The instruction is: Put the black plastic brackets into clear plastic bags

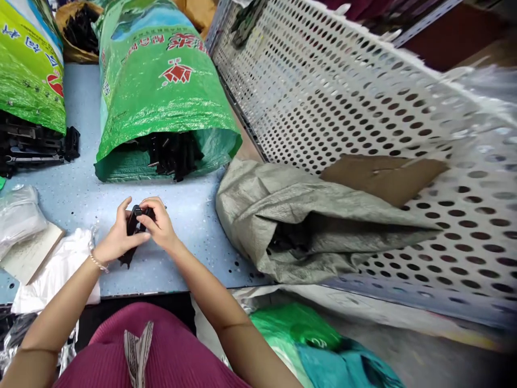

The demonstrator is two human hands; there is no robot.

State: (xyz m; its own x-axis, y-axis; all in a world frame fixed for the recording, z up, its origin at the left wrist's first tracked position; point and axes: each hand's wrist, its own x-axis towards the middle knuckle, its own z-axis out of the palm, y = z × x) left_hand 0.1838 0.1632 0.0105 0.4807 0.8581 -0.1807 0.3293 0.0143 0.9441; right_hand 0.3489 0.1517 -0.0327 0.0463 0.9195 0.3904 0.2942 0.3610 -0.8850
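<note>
My left hand [117, 234] and my right hand [159, 223] meet over the pale blue table [194, 215] and together grip a small black plastic part [135, 221]. The part's lower end pokes out below my left palm. A thin bracelet circles my left wrist. Just beyond my hands lies a green woven sack [161, 86] on its side, its open mouth spilling several black plastic parts [172, 153].
A second green sack [28, 64] with black parts [36, 145] lies at the left. A grey sack [307, 215] holding dark parts lies at the right against a white perforated metal panel [363, 97]. Clear plastic bags [18, 215] and a board sit at the near left.
</note>
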